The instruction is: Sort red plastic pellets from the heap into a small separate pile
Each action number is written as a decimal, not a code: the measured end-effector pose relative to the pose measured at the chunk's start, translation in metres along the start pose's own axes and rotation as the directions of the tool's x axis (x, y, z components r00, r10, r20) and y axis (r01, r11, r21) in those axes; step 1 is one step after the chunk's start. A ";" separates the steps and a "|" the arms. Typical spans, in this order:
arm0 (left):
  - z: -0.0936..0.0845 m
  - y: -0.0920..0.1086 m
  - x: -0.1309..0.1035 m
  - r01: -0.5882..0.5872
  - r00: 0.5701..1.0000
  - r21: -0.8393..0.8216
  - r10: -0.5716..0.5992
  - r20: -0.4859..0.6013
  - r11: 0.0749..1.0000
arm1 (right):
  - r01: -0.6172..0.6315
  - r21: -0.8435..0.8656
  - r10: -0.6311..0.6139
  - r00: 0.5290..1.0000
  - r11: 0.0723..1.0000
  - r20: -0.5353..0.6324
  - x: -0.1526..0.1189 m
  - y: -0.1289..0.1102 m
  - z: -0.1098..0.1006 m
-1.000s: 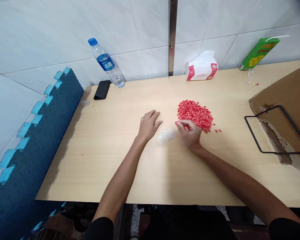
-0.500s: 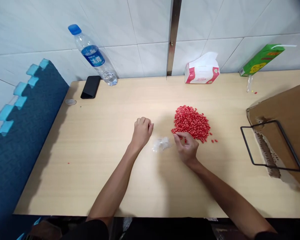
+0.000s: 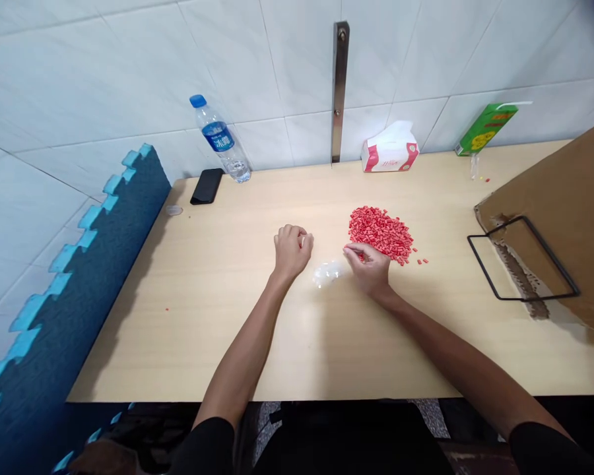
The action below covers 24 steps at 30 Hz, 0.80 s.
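Note:
A heap of small red pieces [image 3: 381, 232] lies on the light wooden table [image 3: 218, 264]. At its lower left edge is my right hand [image 3: 370, 265], thumb and index finger pinched on a tiny red piece. My left hand [image 3: 292, 251] rests to the left of the heap with its fingers curled; a bit of red shows between thumb and fingers, too small to make out. Between and slightly below the hands lies a small heap of clear plastic pieces [image 3: 327, 273].
Along the wall are a black phone [image 3: 206, 187], a water bottle [image 3: 225, 145], a tissue pack [image 3: 390, 152] and a green carton [image 3: 486, 130]. A cardboard box [image 3: 554, 218] with a black wire frame [image 3: 485, 267] stands right. A blue foam mat [image 3: 109, 264] borders the left.
The camera view has shifted, so the table items sit differently in the picture. My left hand's thumb and fingers have loosened slightly, and red now shows between them. My right hand remains pinched beside the heap.

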<state>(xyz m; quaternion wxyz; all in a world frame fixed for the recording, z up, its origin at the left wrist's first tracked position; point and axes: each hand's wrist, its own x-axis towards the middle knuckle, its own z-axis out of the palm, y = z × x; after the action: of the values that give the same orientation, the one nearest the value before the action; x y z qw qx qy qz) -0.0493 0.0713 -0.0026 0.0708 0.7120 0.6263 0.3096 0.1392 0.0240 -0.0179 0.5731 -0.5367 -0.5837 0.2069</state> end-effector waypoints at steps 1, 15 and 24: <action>-0.002 0.001 -0.001 0.016 0.999 -0.004 -0.016 -0.044 1.000 | 0.021 -0.001 -0.021 1.000 1.000 0.008 0.000 0.000 0.000; -0.004 -0.013 0.003 0.378 0.832 -0.435 -0.506 -0.227 0.817 | 0.016 0.046 -0.020 0.996 0.999 0.085 -0.001 0.003 -0.002; -0.006 -0.002 -0.010 0.308 0.898 -0.461 -0.414 -0.147 0.832 | -0.062 0.072 0.055 0.994 0.995 0.094 0.000 0.010 0.000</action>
<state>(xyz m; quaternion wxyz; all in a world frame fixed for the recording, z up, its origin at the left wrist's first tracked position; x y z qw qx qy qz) -0.0546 0.0606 -0.0022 0.2059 0.5040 0.6709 0.5035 0.1435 0.0269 -0.0268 0.5592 -0.5214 -0.5853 0.2698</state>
